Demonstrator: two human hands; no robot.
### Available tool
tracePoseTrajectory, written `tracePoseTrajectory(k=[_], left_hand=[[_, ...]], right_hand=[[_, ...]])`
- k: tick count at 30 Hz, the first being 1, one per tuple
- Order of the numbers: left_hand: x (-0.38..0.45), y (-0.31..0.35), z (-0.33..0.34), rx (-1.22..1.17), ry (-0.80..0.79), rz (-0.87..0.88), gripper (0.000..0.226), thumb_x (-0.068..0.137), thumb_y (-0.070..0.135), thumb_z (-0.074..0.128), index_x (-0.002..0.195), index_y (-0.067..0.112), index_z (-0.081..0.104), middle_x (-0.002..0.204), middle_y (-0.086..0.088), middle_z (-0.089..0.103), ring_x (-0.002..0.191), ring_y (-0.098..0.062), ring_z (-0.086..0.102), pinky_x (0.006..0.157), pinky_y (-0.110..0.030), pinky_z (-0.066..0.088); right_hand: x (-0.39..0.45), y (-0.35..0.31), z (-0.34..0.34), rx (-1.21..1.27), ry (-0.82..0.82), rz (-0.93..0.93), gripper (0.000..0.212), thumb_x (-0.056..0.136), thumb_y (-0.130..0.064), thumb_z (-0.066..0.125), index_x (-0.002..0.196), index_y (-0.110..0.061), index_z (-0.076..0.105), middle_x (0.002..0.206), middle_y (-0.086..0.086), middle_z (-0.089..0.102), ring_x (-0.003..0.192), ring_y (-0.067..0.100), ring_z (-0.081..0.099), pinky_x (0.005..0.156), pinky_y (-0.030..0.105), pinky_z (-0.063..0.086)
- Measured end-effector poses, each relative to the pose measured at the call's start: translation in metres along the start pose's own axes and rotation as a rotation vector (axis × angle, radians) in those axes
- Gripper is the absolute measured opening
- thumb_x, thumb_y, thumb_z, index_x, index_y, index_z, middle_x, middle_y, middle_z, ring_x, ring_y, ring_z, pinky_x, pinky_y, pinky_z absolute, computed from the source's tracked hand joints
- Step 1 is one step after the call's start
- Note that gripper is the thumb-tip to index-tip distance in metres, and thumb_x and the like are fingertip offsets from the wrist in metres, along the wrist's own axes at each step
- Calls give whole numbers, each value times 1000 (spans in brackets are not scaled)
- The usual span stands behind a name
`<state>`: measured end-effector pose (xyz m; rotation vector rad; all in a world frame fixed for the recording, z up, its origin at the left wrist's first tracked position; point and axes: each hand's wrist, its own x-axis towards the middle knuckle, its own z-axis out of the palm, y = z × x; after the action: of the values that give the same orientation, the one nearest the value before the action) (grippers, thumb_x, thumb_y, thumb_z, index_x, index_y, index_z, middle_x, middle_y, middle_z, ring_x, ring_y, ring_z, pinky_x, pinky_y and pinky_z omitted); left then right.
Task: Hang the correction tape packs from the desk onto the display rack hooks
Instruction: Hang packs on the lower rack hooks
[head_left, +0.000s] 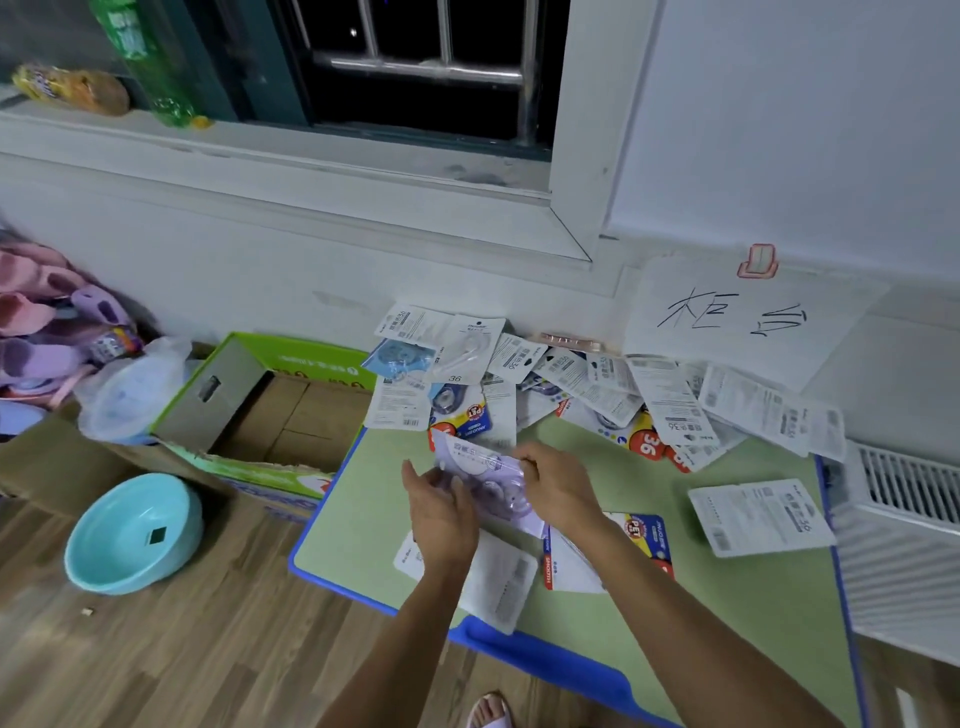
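Both hands meet over the middle of the green desk (727, 597), sharing one purple correction tape pack (483, 480). The right hand (558, 486) grips the pack's right edge, fingers curled over the top and thumb apparently underneath, though the blister's glare makes the exact pinch hard to read. The left hand (441, 512) holds the lower left side, its fingers bent up against the clear plastic. The pack sits between the two palms, tilted, its card end pointing up and away toward the wall, lifted just above the desk surface.

Under the wrists lie more packs: a white one face down (498, 587) beneath the left forearm and a blue-and-yellow one (649, 540) just beside the right wrist. A single face-down pack (758, 517) lies apart near the desk's right edge. The main heap of packs (571, 384) is piled against the wall at the far side of the desk, many overlapping, most showing their printed backs.

Left of the desk stands an open cardboard box (280, 410), with a turquoise basin (132, 535) on the wooden floor in front of it. A sheet of paper with handwritten characters (737, 317) is clipped to the wall above the heap.
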<state>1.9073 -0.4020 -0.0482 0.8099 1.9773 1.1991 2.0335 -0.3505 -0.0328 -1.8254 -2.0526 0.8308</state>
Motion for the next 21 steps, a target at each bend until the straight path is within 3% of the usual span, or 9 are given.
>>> tracePoseTrajectory(k=[3, 5, 6, 8, 10, 12, 15, 18, 21], left_hand=[[0, 10, 11, -57, -12, 90, 46, 87, -1, 60, 128, 9, 39, 113, -7, 58, 105, -21, 60, 75, -7, 45], [-2, 13, 19, -16, 5, 149, 53, 82, 1, 68, 129, 3, 44, 123, -14, 53, 118, -31, 53, 96, -26, 48], [-4, 14, 22, 36, 18, 154, 66, 80, 7, 73, 136, -1, 39, 132, -20, 47, 126, -34, 44, 106, -35, 40], [-7, 16, 29, 41, 5, 131, 82, 79, 19, 77, 143, -2, 30, 140, -24, 39, 133, -35, 34, 111, -40, 29], [-10, 20, 38, -62, -140, 46, 79, 83, 31, 73, 145, 6, 30, 138, -15, 47, 128, -28, 45, 105, -36, 36], [-17, 26, 49, -141, -324, -58, 68, 88, 39, 65, 143, 14, 33, 126, -6, 56, 108, -17, 60, 93, -30, 43], [-32, 35, 67, -303, -505, -108, 47, 91, 33, 62, 132, 19, 45, 122, -7, 63, 102, -17, 66, 91, -40, 53], [-51, 44, 83, -341, -607, -68, 44, 93, 23, 62, 133, 17, 44, 122, -12, 63, 107, -25, 64, 93, -48, 53], [-75, 50, 98, -287, -667, 26, 44, 92, 20, 62, 131, 26, 42, 118, -4, 63, 103, -16, 65, 84, -32, 56]], right_hand=[[-6, 9, -6, 228, 74, 129, 22, 91, 0, 46, 100, -4, 65, 97, 8, 67, 92, 25, 61, 74, 30, 43], [-11, 16, -8, 353, 131, 231, 21, 93, -3, 48, 103, -5, 66, 95, -1, 62, 92, 16, 57, 75, 23, 41], [-13, 19, -10, 412, 168, 286, 21, 94, -5, 49, 105, -7, 66, 95, -3, 60, 91, 14, 56, 76, 21, 40], [-18, 27, -11, 559, 256, 405, 20, 94, -6, 49, 101, -10, 66, 96, 2, 63, 88, 15, 57, 75, 24, 42], [-25, 33, -16, 770, 326, 492, 19, 93, -3, 47, 97, -8, 65, 98, 12, 67, 83, 19, 59, 72, 28, 47], [-35, 37, -24, 954, 344, 497, 20, 94, 1, 45, 98, 0, 65, 101, 20, 68, 85, 26, 63, 77, 36, 53], [-55, 48, -35, 1047, 386, 481, 20, 96, 0, 45, 98, -1, 65, 102, 20, 68, 95, 36, 64, 91, 50, 52], [-79, 64, -48, 1099, 494, 475, 25, 97, 3, 42, 93, -7, 65, 100, 17, 68, 92, 30, 66, 81, 39, 56], [-108, 79, -59, 1114, 570, 461, 33, 96, 3, 41, 90, -20, 64, 90, 2, 71, 81, 14, 66, 71, 25, 53]])
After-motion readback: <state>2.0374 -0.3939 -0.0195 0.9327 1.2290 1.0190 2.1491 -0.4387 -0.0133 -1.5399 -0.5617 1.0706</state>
